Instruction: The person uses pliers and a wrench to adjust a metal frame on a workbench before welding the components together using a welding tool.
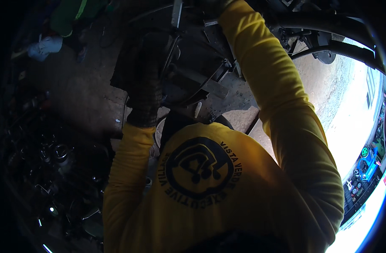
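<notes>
Metal bar [176, 15], top centre, probably stiff, fairly heavy, best held mid-length; too dark to tell whether my left hand [147, 63] or right hand [220, 5] has fingers clenched.

Two hands [147, 59] [218, 5] — two yellow sleeves [129, 156] [271, 67] — one round shirt emblem [199, 168]

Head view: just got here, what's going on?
A person in a yellow top is working over a dark cluster of metal parts. The gloved left hand is in among them, near a pale metal bar; the shadow hides whether it grips anything. The right hand is at the top edge, too dark to read. A flat metal piece sits below and to the right of the left hand, and shiny metal items lie off to the left.
</notes>
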Available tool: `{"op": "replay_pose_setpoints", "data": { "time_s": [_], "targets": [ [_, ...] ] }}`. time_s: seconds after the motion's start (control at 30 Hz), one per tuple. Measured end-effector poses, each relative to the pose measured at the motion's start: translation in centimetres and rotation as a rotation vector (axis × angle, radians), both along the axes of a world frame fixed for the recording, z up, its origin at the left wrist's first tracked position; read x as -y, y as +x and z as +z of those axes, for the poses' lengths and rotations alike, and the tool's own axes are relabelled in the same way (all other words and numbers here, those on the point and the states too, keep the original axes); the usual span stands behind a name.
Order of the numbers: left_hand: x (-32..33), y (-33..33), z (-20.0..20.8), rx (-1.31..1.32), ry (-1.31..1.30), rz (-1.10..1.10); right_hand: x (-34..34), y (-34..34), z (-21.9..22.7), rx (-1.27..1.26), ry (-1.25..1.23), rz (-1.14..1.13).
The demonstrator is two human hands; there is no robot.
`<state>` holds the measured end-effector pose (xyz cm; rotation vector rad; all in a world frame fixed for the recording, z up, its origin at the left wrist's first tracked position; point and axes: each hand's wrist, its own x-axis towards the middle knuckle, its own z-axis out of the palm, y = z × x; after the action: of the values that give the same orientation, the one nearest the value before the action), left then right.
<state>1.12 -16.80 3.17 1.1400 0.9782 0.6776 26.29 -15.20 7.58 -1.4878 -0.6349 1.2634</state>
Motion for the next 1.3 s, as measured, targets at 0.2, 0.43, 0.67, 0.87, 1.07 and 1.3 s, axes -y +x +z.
{"op": "replay_pose_setpoints", "data": {
  "time_s": [0.2,0.43,0.67,0.87,1.07,1.3],
  "targets": [
    [-1.7,-1.7,-4.6,-0.269,0.785,-0.089,6.8,3.2,-8.7,0.237,0.225,-0.311],
    [-1.7,-1.0,-2.9,-0.28,0.542,-0.024,9.5,0.7,-10.4,-0.004,0.411,-0.495],
    [-2.7,-1.8,-5.1,-0.385,1.033,-0.099,10.3,-1.5,-9.7,-0.667,0.46,-0.586],
    [-1.8,-1.4,-4.8,-0.326,0.734,-0.046,8.2,0.1,-12.8,1.344,0.22,-0.269],
    [-0.9,0.6,0.1,-0.089,0.051,-0.147,-5.5,-0.3,-12.1,1.228,0.336,0.247],
    [-0.7,-1.4,-3.2,0.052,0.115,0.009,-4.4,-1.3,-5.4,0.376,0.237,-0.035]
  ]
}}
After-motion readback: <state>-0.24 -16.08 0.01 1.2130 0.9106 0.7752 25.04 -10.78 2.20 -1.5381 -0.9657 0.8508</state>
